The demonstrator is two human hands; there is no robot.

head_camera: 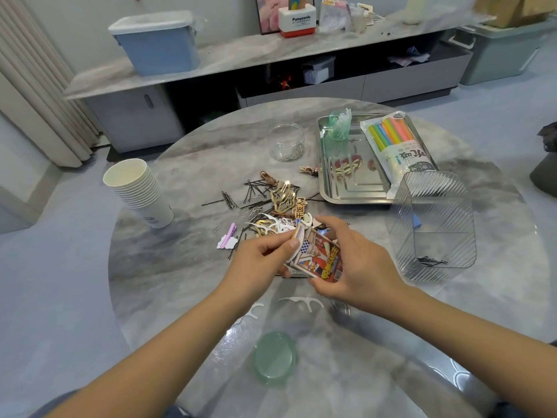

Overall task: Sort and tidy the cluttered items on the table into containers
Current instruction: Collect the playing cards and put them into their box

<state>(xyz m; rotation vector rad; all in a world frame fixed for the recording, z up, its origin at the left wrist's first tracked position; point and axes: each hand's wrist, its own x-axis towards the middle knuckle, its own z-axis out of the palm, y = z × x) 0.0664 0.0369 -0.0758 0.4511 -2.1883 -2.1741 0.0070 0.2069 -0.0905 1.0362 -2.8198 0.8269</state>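
Both hands meet over the near edge of the pile (271, 206): the left hand (259, 260) pinches a small card or sticker by its edge between thumb and forefinger, and the right hand (358, 267) curls round a stack of cards (319, 257), thumb underneath, fingers over the far side. The step looks like gathering loose cards into one stack before dropping it in a container.

To do it well, the left piece should slide flat onto the top of the stack, edges squared, with the right hand gripping firmly enough that nothing fans out. Floss picks (298, 301) and pins (259, 203) lie tangled just beyond, so any piece caught among them should be lifted clear, not dragged.

The bin (434, 224) stands to the right, near, with a few pins at its bottom; the tray (340, 191) lies beyond it, and the jar (286, 140) of clips is farther off. Which one suits the cards is a judgement; I would keep them apart from the pins.
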